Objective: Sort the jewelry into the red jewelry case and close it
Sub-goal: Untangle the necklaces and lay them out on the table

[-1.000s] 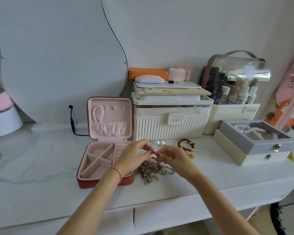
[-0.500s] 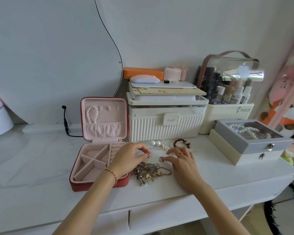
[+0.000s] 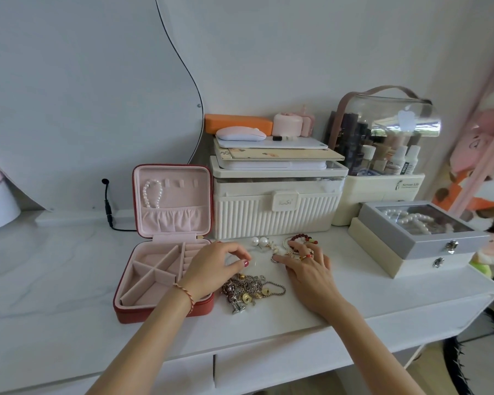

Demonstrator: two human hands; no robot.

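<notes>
Left grip [image 3: 211,266] curled — "Serean Life" organizer [image 3: 382,192]

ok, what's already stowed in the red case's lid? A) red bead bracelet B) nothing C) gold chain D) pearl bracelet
D: a pearl bracelet hangs from a tab inside the upright lid of the red jewelry case, above the gathered pocket; the base compartments that show look bare, though the left hand covers part of them.
</notes>
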